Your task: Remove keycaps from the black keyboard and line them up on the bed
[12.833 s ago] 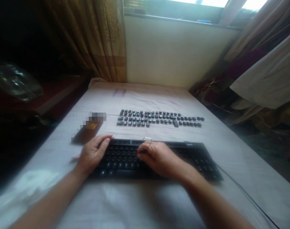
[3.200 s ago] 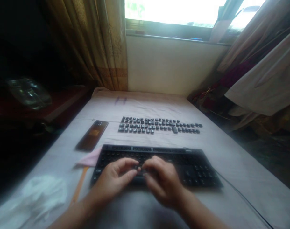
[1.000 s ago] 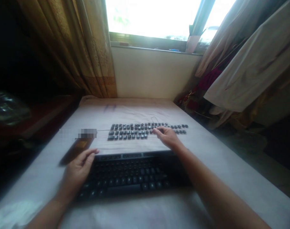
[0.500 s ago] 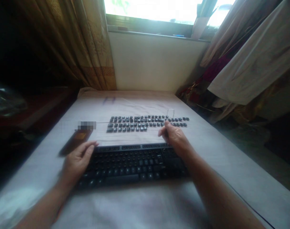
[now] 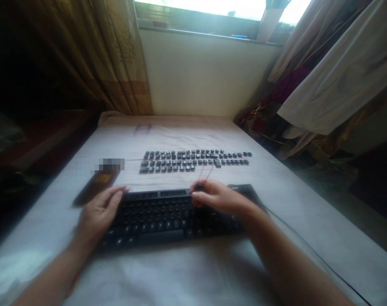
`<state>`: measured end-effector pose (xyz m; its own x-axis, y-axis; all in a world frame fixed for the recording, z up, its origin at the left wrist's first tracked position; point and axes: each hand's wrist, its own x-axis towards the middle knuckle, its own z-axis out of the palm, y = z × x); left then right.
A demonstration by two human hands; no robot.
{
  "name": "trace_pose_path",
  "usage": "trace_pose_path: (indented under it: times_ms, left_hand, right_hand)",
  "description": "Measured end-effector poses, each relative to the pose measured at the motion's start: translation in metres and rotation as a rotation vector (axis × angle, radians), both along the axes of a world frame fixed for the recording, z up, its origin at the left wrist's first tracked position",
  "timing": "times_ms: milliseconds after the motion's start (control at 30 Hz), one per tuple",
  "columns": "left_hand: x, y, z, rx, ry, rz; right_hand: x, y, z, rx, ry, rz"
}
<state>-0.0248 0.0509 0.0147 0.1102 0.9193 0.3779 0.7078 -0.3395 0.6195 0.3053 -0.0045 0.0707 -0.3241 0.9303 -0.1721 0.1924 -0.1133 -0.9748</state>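
A black keyboard (image 5: 168, 216) lies on the white cloth-covered table (image 5: 187, 272) in front of me. My left hand (image 5: 99, 210) rests on its left end, fingers stretched out flat. My right hand (image 5: 217, 197) hovers over the keyboard's upper middle, fingers pinched on a thin wire keycap puller (image 5: 206, 170) whose loop sticks up beyond the fingers. Beyond the keyboard, removed black keycaps (image 5: 193, 159) lie in three neat rows.
A dark phone (image 5: 96, 185) lies left of the keycap rows. The keyboard's cable (image 5: 311, 255) runs off to the right front. Curtains (image 5: 123, 59) hang at the back left, draped cloth (image 5: 336, 80) at the right, a wall and window sill behind.
My right hand has come back from the keycap rows to the keyboard's upper middle with the wire puller. The left hand has stayed on the keyboard's left end.
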Motion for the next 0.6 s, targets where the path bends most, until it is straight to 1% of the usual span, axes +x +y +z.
trace_pose_path:
  times_ms: [133, 233, 367, 433, 533, 600]
  left_hand:
    - [0.000, -0.001, 0.001, -0.018, 0.000, 0.009]
    - [0.000, -0.001, 0.001, -0.033, -0.004, 0.016]
    - [0.000, -0.001, 0.000, -0.041, -0.006, 0.011]
    - [0.001, -0.001, 0.000, -0.040, -0.005, 0.006]
    - [0.001, -0.001, 0.001, -0.038, -0.003, 0.004]
    - [0.001, -0.001, 0.001, -0.036, -0.001, 0.001]
  right_hand:
    - [-0.004, -0.001, -0.001, 0.053, -0.091, 0.030]
    - [-0.006, -0.003, 0.001, 0.120, -0.233, 0.046]
    - [-0.009, -0.006, 0.006, 0.270, -0.453, 0.098]
    - [-0.011, -0.008, 0.008, 0.315, -0.528, 0.118]
    - [-0.016, -0.012, 0.010, 0.357, -0.594, 0.125]
    - [-0.018, -0.015, 0.010, 0.403, -0.599, 0.124]
